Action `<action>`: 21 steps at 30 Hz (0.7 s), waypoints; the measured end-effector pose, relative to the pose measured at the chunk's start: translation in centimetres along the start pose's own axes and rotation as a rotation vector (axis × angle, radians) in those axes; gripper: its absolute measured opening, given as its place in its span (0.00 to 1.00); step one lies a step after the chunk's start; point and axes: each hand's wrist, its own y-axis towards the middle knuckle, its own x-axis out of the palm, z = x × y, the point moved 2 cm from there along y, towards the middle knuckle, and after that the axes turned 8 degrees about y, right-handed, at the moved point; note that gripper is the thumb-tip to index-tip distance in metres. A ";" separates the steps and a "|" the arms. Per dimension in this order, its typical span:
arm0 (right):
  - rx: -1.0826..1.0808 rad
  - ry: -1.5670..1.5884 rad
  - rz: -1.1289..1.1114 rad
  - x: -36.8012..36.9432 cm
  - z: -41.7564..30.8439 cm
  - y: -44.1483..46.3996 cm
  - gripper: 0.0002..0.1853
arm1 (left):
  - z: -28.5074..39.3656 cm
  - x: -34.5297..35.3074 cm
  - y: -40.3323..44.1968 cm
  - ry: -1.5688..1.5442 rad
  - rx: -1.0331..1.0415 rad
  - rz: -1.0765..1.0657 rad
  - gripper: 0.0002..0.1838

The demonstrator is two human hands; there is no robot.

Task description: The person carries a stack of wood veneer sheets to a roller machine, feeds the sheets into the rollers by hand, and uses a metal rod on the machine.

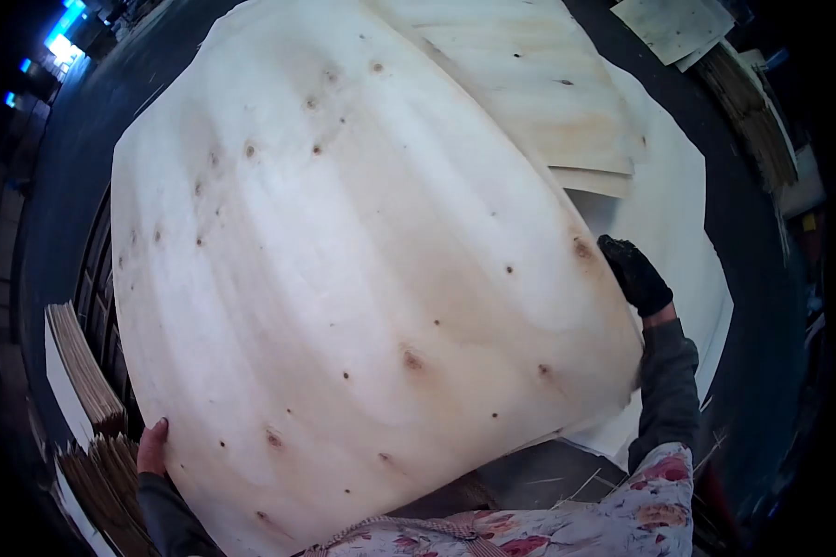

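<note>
A large pale wood veneer sheet (372, 251) with dark knots and wavy ripples fills most of the view. My bare left hand (153, 447) grips its lower left edge, thumb on top and the other fingers hidden beneath. At the right edge, my right hand (635, 277) in a black glove is closed around the rim, with its fingertips partly out of sight. Under the raised right side lie more veneer sheets (567, 102), and a whiter sheet (678, 204) reaches out farther right.
Stacks of thin veneer (84, 362) stand on edge at the lower left, beside a dark slatted frame (100, 269). Another veneer pile (748, 107) sits at the upper right. Dark floor (93, 121) surrounds the work, with thin wood splinters (581, 485) near my floral apron (567, 529).
</note>
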 end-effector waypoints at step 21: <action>0.698 0.581 0.285 9.1 -3.2 -19.7 0.13 | 4.0 1.0 -2.2 0.270 0.146 0.202 0.18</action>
